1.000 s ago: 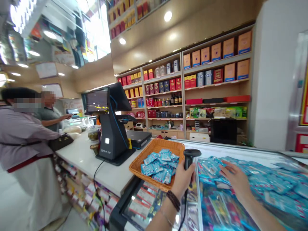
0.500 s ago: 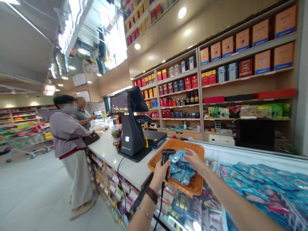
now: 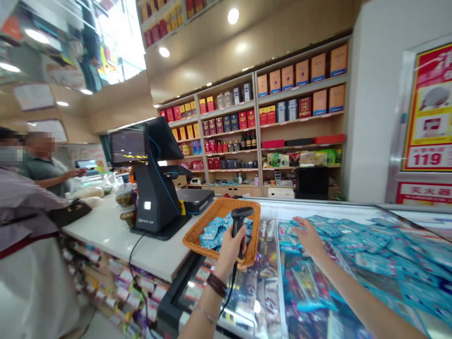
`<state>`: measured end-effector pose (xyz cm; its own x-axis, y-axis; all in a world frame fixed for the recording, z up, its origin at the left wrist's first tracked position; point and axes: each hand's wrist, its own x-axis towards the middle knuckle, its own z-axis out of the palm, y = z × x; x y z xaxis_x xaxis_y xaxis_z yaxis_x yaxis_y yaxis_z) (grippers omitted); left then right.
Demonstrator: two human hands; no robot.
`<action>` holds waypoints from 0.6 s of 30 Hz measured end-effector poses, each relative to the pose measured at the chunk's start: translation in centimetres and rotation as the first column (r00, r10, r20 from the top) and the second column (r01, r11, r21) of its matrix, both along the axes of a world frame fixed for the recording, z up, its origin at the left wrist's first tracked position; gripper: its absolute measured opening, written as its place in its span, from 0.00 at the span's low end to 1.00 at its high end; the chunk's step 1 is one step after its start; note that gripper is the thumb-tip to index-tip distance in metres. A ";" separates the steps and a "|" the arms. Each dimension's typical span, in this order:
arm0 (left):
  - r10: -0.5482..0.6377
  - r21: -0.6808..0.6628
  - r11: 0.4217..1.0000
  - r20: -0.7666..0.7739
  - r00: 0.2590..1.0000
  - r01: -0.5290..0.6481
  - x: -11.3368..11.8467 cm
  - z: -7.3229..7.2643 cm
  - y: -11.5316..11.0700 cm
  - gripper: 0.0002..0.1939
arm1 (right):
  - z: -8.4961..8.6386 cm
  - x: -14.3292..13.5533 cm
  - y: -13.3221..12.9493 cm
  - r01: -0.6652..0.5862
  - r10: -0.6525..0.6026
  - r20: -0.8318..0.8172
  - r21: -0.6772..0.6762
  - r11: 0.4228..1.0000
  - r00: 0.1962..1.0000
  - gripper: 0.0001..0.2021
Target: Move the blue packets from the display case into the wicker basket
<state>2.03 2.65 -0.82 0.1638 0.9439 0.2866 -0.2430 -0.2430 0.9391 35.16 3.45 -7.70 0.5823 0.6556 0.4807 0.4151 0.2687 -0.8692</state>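
Note:
My left hand (image 3: 233, 245) is wrapped round the handle of a black barcode scanner (image 3: 240, 219), whose cable hangs down past the wrist. Behind and beneath the scanner is an orange wicker basket (image 3: 201, 220) with blue packets (image 3: 214, 231) inside, standing at the counter's edge. To the right, my right hand (image 3: 306, 235) is over the glass-topped case, with its fingers apart at the left end of a spread of blue packets (image 3: 356, 235). Nothing shows between those fingers.
A black checkout terminal (image 3: 155, 188) and a flat dark device (image 3: 196, 199) stand on the white counter (image 3: 106, 235). Jars (image 3: 126, 197) are left of the terminal. Two people are at the far left, one with a dark bag (image 3: 70, 212). Stocked shelves line the back wall.
My right hand has left the basket and moved right to the spread packets. The scanner stays in my left hand, now over the basket's right side. The view has turned right.

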 end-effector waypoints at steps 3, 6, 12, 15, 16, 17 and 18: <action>-0.105 -0.006 0.994 0.019 0.994 0.105 4.1 -0.6 -1.0 0.43 | 0.2 6.2 -4.4 0.223 -0.213 0.143 -0.058 0.973 0.967 0.18; -0.213 -0.020 0.977 0.005 0.977 0.213 7.4 -1.1 -2.3 0.43 | 0.0 11.2 -8.7 0.410 -0.368 0.279 -0.108 0.906 0.887 0.15; -0.335 -0.061 0.941 -0.017 0.942 0.334 13.0 -2.7 -3.8 0.43 | -2.0 14.7 -13.2 0.582 -0.443 0.479 -0.187 0.792 0.758 0.22; -0.352 -0.088 0.934 -0.043 0.935 0.347 14.6 -4.2 -4.0 0.43 | -2.8 13.8 -12.7 0.646 -0.449 0.532 -0.268 0.715 0.718 0.28; -0.361 -0.097 0.930 -0.052 0.931 0.355 14.9 -4.9 -4.0 0.43 | -3.0 13.4 -12.3 0.671 -0.464 0.539 -0.284 0.685 0.703 0.29; -0.370 -0.105 0.926 -0.060 0.927 0.362 15.0 -5.5 -4.0 0.43 | -3.1 13.1 -11.8 0.695 -0.484 0.544 -0.293 0.656 0.686 0.30; -0.375 -0.111 0.924 -0.067 0.925 0.366 15.1 -6.2 -4.0 0.44 | -3.1 12.9 -11.4 0.716 -0.502 0.549 -0.295 0.632 0.669 0.30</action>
